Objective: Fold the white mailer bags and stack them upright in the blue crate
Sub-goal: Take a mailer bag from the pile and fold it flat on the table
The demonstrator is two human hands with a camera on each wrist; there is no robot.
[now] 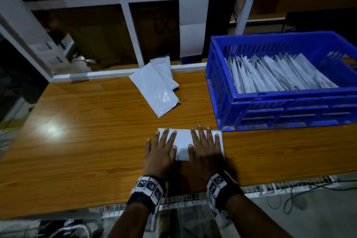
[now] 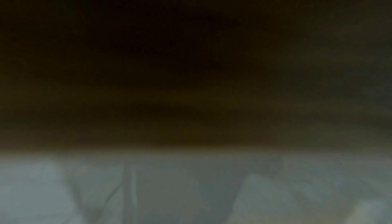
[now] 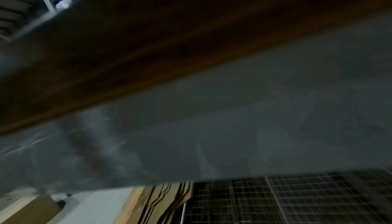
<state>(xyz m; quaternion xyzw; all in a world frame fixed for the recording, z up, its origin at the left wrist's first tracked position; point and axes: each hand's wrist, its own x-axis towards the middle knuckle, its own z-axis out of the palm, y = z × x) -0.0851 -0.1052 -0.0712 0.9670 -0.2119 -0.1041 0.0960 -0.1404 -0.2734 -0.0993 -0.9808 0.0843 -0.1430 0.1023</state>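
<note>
Black bands were worn on both bare forearms, one at the left wrist [image 1: 147, 189] and one at the right wrist [image 1: 222, 184], each fitted with white blocks printed with black square markers.

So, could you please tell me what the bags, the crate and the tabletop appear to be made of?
The loose mailer bags look like thin glossy plastic film: they crinkle and catch glare. The blue crate seems moulded rigid plastic, with slotted, ribbed walls. The tabletop shows smooth wood grain with a light reflection, probably laminate rather than solid wood.
</note>
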